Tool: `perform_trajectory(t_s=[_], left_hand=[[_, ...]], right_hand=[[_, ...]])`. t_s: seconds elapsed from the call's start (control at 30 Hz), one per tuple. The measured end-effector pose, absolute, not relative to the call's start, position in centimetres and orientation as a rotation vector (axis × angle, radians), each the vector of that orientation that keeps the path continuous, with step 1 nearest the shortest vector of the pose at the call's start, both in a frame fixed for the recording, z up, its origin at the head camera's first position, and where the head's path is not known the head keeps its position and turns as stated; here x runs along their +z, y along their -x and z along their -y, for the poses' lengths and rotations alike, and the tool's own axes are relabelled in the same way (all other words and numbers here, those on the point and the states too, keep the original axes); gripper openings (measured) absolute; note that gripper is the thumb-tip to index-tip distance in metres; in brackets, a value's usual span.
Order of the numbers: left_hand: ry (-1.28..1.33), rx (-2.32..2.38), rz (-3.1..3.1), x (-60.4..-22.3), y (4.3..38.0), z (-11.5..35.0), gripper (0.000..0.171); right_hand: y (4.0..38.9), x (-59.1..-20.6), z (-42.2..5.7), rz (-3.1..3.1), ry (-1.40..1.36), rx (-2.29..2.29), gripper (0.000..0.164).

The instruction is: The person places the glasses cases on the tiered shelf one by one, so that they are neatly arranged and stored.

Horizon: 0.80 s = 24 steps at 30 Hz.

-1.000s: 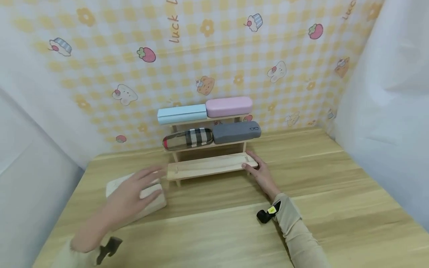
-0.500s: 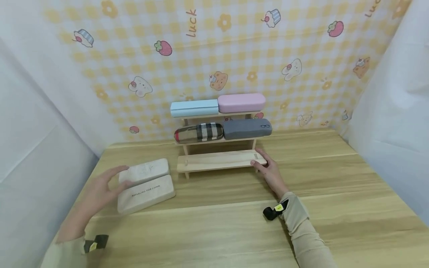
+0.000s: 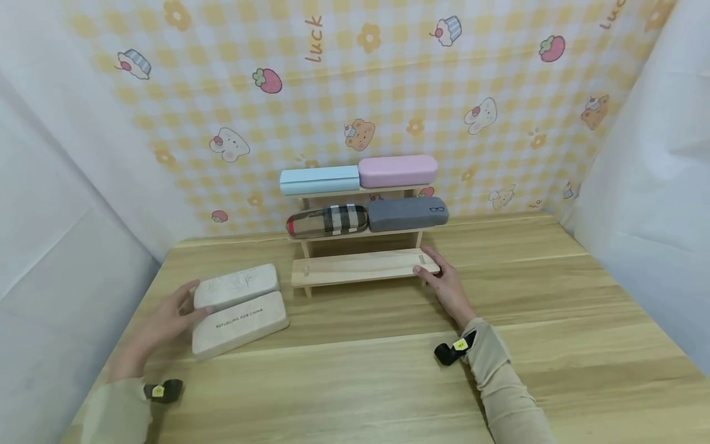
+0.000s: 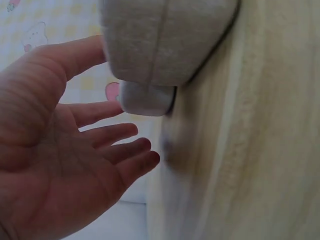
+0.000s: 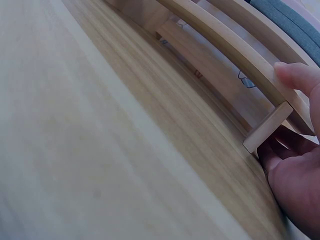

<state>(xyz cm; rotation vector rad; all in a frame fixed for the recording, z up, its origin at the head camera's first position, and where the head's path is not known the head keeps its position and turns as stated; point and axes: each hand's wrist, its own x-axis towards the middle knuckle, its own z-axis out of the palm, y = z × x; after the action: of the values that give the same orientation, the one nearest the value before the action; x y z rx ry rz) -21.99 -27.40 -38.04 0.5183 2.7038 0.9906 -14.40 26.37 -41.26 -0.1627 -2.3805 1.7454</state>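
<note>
Two off-white glasses cases lie side by side on the table at the left in the head view: a far case (image 3: 237,286) and a near case (image 3: 241,325) with "REFUELING FOR CHINA" on it. My left hand (image 3: 166,320) is at their left ends, thumb and index finger reaching to the far case. In the left wrist view its other fingers (image 4: 117,135) extend loosely, holding nothing. My right hand (image 3: 448,288) grips the right end of the lowest step of a three-step wooden rack (image 3: 360,267). Its thumb (image 5: 295,75) rests on the step; other fingers go behind the leg.
On the top step sit a light-blue case (image 3: 320,180) and a pink case (image 3: 398,171). A plaid case (image 3: 327,221) and a grey case (image 3: 407,214) fill the middle step. Behind stands a yellow checked cloth (image 3: 310,111), with white sheets at both sides.
My left hand has moved left from over the off-white cases, then settled at their left ends. My right hand keeps its grip on the rack. The head view has shifted slightly.
</note>
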Motion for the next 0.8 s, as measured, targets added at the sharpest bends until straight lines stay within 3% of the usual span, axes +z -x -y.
perform_trajectory(t_s=[0.3, 0.8], left_hand=[[-0.538, 1.094, -2.641, -39.0, 23.8, 27.4, 0.093], [-0.576, 1.102, -2.63, -39.3, 24.5, 27.7, 0.082]], right_hand=[[14.6, -41.8, -26.5, 2.368, 0.147, 1.728, 0.061], [13.4, -39.0, -25.3, 2.367, 0.152, 1.775, 0.059]])
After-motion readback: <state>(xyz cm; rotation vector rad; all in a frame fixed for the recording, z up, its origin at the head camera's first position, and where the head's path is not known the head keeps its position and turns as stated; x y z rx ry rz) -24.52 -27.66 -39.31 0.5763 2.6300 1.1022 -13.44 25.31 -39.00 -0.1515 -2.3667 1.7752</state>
